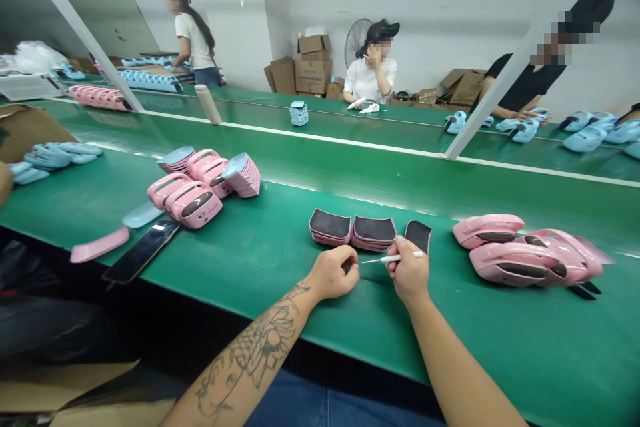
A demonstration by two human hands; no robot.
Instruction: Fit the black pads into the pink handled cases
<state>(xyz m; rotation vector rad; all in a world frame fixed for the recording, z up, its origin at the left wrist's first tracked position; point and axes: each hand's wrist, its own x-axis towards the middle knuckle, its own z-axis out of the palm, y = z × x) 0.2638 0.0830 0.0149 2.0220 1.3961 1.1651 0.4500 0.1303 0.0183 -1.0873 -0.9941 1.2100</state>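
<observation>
Head camera looking down on my hands over the green conveyor belt [500, 340], and my right hand [407, 270] is clenched around a slim white applicator stick [393, 258], its thin tip pointing across toward my left hand [334, 272]. That left hand is curled up, fingers folded in, and I can't tell whether anything's inside it. Straight ahead, two stacks of curved pink pieces with dark faces [330, 225] sit side by side, with a single dark-faced piece [418, 236] just beyond my right hand. Pink clogs [525, 260] lie off to the right, and further left, more pink clogs [193, 200] sit near a black phone [141, 251] at the belt's edge.
</observation>
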